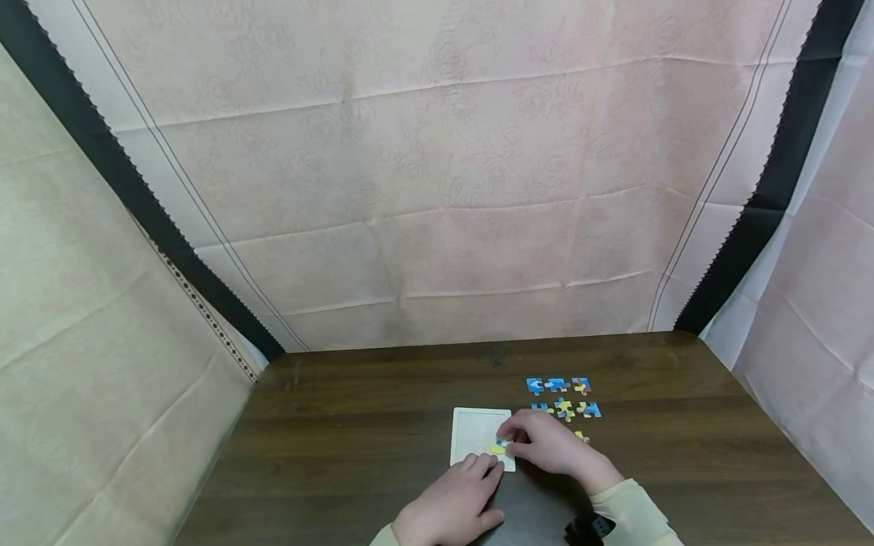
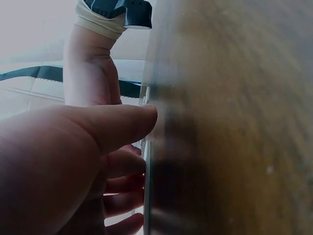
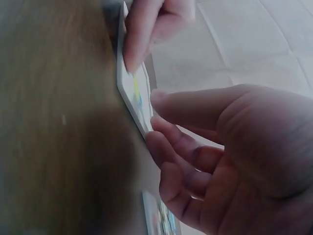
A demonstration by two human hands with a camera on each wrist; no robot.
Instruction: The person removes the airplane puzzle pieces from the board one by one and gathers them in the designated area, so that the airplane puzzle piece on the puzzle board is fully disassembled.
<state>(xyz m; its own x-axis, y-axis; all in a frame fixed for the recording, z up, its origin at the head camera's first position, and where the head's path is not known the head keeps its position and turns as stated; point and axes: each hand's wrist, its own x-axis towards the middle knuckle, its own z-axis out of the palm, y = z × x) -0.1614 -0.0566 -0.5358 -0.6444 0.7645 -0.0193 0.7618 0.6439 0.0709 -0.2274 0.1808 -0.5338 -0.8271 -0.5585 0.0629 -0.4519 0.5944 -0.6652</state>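
A white puzzle tray (image 1: 471,432) lies flat on the wooden table. In its lower right corner are yellow and blue jigsaw pieces (image 1: 498,449). My right hand (image 1: 549,446) reaches over the tray's right side, pinching at a jigsaw piece between thumb and index finger, which partly hide it. The right wrist view shows the yellow and blue pieces (image 3: 137,90) just beyond the thumb tip. My left hand (image 1: 459,497) rests its fingertips on the tray's lower edge, its thumb held apart. In the left wrist view those fingers (image 2: 124,198) line the tray's edge.
Several loose jigsaw pieces (image 1: 564,409) lie in rows to the right of the tray, some partly behind the right hand. The brown table (image 1: 355,432) is bounded by a pale fabric wall (image 1: 437,227) at the back and fabric at both sides.
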